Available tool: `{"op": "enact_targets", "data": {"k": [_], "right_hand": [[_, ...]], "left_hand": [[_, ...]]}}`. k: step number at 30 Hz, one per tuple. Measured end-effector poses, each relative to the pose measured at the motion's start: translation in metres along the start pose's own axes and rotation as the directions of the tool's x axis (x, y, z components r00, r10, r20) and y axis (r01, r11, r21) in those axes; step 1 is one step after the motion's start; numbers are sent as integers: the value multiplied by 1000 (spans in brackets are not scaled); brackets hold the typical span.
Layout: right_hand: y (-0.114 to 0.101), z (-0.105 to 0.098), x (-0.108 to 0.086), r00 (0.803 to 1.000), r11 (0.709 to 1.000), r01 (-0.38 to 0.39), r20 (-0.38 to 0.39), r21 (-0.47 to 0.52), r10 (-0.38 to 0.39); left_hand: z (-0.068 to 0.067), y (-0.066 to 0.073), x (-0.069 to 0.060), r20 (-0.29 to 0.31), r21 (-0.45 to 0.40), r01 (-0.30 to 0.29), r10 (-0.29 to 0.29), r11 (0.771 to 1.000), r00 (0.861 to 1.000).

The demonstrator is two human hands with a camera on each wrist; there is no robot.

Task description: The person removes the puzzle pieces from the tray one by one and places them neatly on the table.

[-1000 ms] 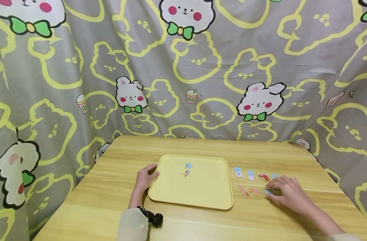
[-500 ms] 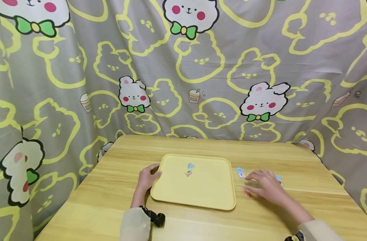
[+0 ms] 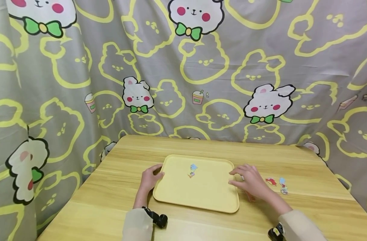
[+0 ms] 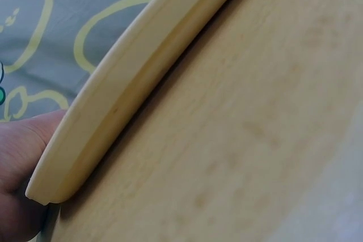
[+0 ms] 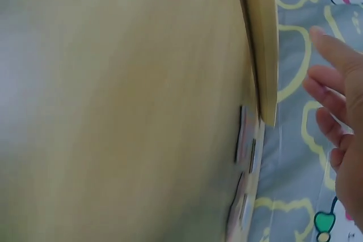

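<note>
My left hand [image 3: 150,179] grips the left rim of a pale yellow tray [image 3: 198,197], with the thumb over its edge. In the left wrist view, part of that hand [image 4: 22,168] shows against the tray's outer wall [image 4: 119,89]. Small blue and orange cut-out pieces [image 3: 192,170], like puzzle pieces, lie together on the tray. My right hand [image 3: 251,180] hovers at the tray's right rim, fingers loosely bent. The right wrist view shows nothing between its fingers [image 5: 329,86]. An orange piece [image 3: 251,197] peeks out beneath this hand, which hides others.
Right of the right hand, a red piece [image 3: 271,181] and blue pieces [image 3: 283,185] lie flat on the wooden table [image 3: 201,224]. Seen edge-on in the right wrist view, several pieces [image 5: 243,134] lie near the tray. A patterned grey curtain [image 3: 171,73] surrounds the table.
My right hand has moved left, from above the farthest right pieces to the tray's right rim, uncovering the red and blue pieces. The left hand stays on the tray. The head view has shifted slightly.
</note>
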State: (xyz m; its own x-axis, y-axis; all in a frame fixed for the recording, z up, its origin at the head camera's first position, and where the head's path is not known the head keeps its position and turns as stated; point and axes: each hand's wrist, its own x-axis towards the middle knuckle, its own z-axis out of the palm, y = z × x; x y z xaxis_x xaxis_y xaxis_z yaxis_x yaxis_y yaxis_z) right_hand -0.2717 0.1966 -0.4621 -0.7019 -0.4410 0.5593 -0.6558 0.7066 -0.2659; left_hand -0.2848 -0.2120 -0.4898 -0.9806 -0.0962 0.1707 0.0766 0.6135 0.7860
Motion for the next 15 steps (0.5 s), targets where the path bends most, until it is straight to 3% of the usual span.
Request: {"op": "enact_targets", "data": {"k": [6, 15], "right_hand": [[-10, 9, 17, 999, 998, -15, 35, 63, 13], [-22, 19, 40, 995, 999, 16, 99, 44, -20]], "left_hand": [[-1, 0, 0, 3, 8, 5, -5, 1000, 1000], [2, -4, 2, -15, 5, -22, 22, 1000, 1000]]}}
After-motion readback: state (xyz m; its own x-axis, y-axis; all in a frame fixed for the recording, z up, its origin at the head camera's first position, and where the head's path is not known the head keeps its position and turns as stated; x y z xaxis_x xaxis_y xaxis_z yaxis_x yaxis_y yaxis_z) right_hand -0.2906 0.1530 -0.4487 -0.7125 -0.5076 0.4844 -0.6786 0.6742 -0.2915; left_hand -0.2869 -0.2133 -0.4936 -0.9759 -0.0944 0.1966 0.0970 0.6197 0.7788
